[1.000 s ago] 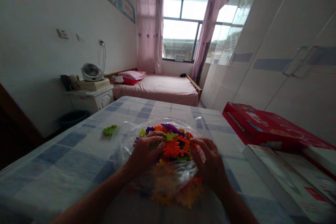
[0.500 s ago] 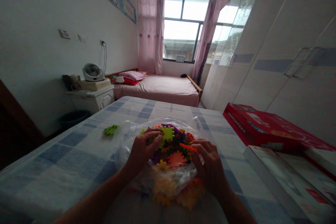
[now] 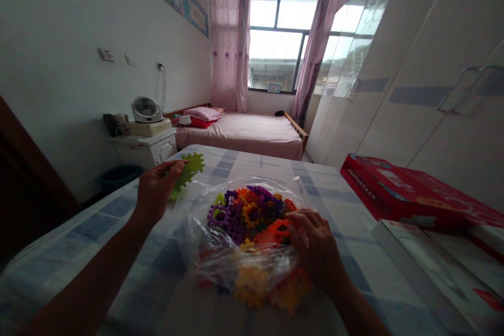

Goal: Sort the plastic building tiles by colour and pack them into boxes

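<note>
My left hand (image 3: pixel 159 189) pinches a lime-green toothed plastic building piece (image 3: pixel 192 164) at the table's far left, beyond the bag. More green shows just below those fingers; whether it is a second piece I cannot tell. In the middle lies a clear plastic bag (image 3: pixel 197 244), its mouth spread open around a heap of toothed building pieces, purple (image 3: pixel 226 220), orange and yellow. At the bag's right side my right hand (image 3: pixel 315 239) is curled, its fingertips on an orange open-centred building piece (image 3: pixel 281 228) that leans over the heap.
A blue-and-white checked cloth (image 3: pixel 118 231) covers the table. On the right lie a red box (image 3: pixel 394 189) and a white box (image 3: pixel 417 262). Yellow and orange pieces (image 3: pixel 289 289) show through plastic near my body. A bed (image 3: pixel 252 134) stands beyond the table.
My left hand has moved left from the heap to the table's far left, with a green piece now in its fingers. The right hand stays by the bag; its orange piece has tilted.
</note>
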